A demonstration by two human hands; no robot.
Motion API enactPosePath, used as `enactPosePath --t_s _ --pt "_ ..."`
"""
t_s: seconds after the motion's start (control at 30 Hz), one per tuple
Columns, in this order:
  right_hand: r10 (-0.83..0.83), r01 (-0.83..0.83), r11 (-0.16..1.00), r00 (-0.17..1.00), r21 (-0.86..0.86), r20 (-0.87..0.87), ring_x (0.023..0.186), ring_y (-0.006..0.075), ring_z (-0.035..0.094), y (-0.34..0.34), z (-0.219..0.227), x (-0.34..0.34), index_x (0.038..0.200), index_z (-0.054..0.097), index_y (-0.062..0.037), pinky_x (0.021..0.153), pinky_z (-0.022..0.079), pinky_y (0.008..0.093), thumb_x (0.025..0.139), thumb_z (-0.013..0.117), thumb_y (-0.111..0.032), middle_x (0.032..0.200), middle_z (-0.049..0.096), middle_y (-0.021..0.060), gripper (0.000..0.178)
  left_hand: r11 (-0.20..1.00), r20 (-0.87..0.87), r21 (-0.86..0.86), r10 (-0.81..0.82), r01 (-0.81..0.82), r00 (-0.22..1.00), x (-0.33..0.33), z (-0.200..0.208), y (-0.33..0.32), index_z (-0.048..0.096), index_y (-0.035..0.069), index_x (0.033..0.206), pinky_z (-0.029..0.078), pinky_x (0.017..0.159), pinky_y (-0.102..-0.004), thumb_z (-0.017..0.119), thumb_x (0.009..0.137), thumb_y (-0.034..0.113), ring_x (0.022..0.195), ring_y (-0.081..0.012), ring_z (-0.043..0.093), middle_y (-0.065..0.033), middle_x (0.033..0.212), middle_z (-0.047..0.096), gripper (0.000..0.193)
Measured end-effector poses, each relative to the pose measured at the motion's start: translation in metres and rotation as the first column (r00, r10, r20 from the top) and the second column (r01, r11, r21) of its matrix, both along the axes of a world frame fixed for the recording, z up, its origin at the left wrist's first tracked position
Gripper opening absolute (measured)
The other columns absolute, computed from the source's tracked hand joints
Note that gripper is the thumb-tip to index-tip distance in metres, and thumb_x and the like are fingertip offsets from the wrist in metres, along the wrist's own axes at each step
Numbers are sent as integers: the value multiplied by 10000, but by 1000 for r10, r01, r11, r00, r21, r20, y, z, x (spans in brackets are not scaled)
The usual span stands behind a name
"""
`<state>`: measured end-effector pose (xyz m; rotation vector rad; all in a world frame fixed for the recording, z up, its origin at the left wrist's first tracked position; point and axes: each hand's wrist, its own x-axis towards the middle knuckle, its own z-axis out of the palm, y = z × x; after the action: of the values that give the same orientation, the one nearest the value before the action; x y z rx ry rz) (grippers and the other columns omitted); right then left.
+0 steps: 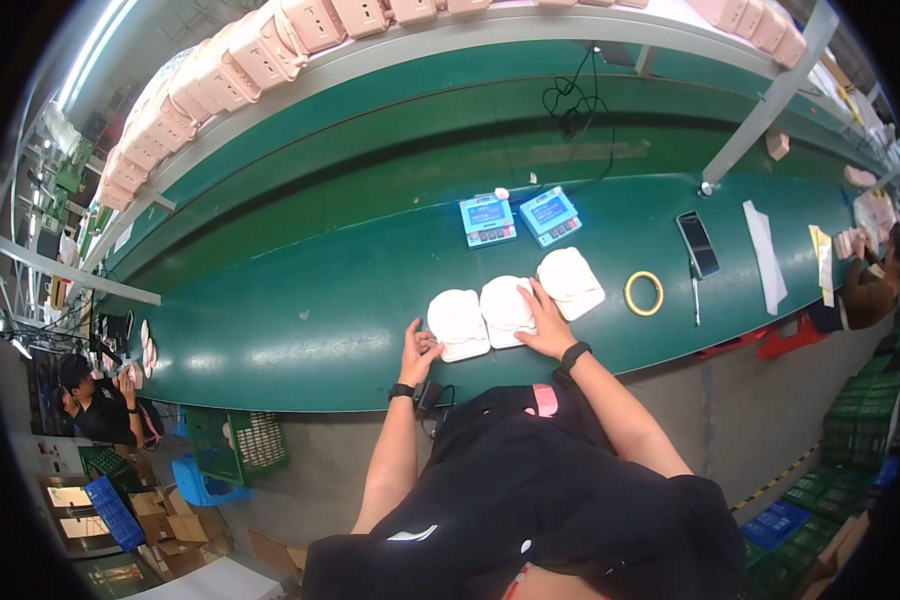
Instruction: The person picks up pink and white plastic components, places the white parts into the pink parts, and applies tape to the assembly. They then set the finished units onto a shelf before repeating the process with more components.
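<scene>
Three white rounded devices with squarish bases lie side by side on the green table. At the left edge of the left device (457,318) is my left hand (419,352), its fingers apart and its thumb close to the base. My right hand (547,322) grips the right side of the middle device (507,304), with fingers on its top and the thumb at the near edge. Just beyond that hand sits the right device (570,278), slightly turned. The undersides of all three are hidden.
Two blue boxes with lit screens (487,220) (550,216) stand behind the devices. To the right lie a yellow ring (643,294), a phone (697,245), a thin pen-like tool (696,300) and white paper (765,258). Pink devices (260,55) line the shelf overhead. Co-workers sit at both ends.
</scene>
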<state>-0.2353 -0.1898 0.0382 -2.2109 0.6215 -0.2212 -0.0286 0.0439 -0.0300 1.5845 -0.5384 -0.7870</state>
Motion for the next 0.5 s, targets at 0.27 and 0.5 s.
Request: enactPosePath --t_s 0.27,0.5 --pt "9 -8 1000 998 -25 58 1357 385 225 -3 -12 0 1440 237 -156 1096 266 454 655 765 -239 1502 168 166 949 1000 -33 -3 5 -5 999 1 1 -2 202 2 1402 461 812 -277 719 773 93 842 -125 546 -118 1053 525 819" --pt "64 -57 996 992 -66 109 1347 427 206 -4 -14 -6 1452 186 -183 1100 251 487 513 866 -277 1504 92 208 1163 1000 -36 -2 1 -1 999 2 -2 0 194 6 1406 464 796 -267 714 772 74 828 -121 546 -114 1043 520 822"
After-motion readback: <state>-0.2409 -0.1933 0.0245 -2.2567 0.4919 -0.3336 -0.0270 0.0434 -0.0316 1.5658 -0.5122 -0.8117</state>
